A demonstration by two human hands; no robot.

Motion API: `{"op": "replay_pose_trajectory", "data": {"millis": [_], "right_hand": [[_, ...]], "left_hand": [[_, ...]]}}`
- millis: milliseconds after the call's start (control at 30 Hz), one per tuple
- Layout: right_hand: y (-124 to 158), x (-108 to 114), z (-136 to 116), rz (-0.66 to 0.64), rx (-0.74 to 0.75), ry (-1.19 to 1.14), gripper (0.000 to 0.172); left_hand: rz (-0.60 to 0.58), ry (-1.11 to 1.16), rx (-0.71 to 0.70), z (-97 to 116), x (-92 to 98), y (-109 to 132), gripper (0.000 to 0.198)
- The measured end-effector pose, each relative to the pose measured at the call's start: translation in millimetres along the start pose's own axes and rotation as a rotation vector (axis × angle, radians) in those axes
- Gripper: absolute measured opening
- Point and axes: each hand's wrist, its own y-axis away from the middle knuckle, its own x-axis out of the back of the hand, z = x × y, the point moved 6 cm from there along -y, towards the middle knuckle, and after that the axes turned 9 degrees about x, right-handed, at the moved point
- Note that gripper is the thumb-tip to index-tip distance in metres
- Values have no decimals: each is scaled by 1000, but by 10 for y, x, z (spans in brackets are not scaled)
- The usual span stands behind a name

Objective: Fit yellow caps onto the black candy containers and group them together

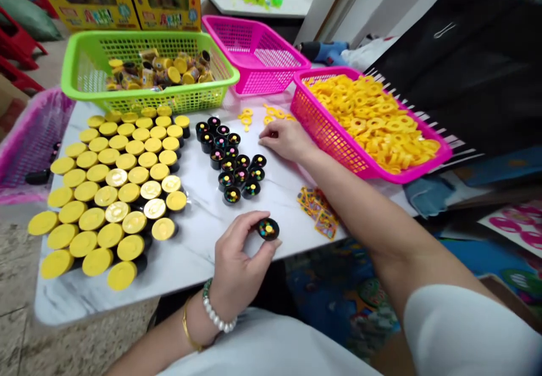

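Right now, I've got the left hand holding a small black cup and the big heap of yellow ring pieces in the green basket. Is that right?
Not quite: the head view shows the big heap of yellow ring pieces in the right-hand pink basket, not the green basket. The left hand is indeed holding a small black cup.
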Motion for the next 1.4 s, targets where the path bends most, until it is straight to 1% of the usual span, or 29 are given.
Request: {"op": "replay_pose_trajectory", "data": {"millis": [100, 167, 233, 300, 367, 433, 500, 533, 600, 700, 767, 833, 967, 1033, 1167, 1233, 1300, 1400], "right_hand": [[-4, -1, -33, -9, 28, 34, 3], [47, 61, -83, -14, -8, 10, 3], [182, 170, -196, -16, -78, -148, 6], [425, 329, -429, 9, -118, -401, 10], [746, 542, -783, 90, -41, -574, 12], [1091, 686, -1163, 131, 91, -597, 8], [1381, 678, -1492, 118, 246, -583, 6], [1491, 624, -1607, 116, 307, -574, 7], [1634, 448, -1742, 119, 390, -550, 9], [1709, 186, -1792, 147, 441, -516, 9], [1719, 109, -1771, 201, 412, -518, 9], [1726, 75, -1767, 220, 375, -541, 10], [1726, 22, -1856, 161, 397, -576, 14], [1699, 9, -1871, 159, 385, -560, 14], [1629, 27, -1863, 183, 367, -532, 11], [1619, 21, -1884, 178, 399, -537, 14], [1630, -22, -1908, 170, 438, -557, 20], [1659, -124, -1875, 241, 430, -619, 19]], "left_hand": [[-10, 5, 14, -8, -3, -7, 34], [-8, 0, 17, -7, -11, -5, 34], [-12, -15, 7, 12, -23, 0, 33], [-42, -42, -10, 50, -34, 10, 32], [-82, -120, -30, 99, -20, 29, 32], [-82, -255, -84, 165, 46, 59, 31], [-54, -389, -159, 227, 146, 97, 28], [-43, -434, -191, 248, 194, 116, 27], [-31, -480, -220, 259, 279, 152, 26], [-13, -520, -225, 242, 370, 208, 27], [-3, -539, -217, 227, 413, 249, 25], [9, -548, -202, 214, 454, 288, 22], [33, -540, -179, 197, 519, 321, 22], [29, -529, -166, 181, 528, 303, 21], [74, -499, -179, 158, 549, 249, 30], [108, -476, -196, 140, 557, 236, 35], [132, -460, -200, 107, 556, 232, 35], [151, -463, -204, 57, 547, 234, 31]]}}
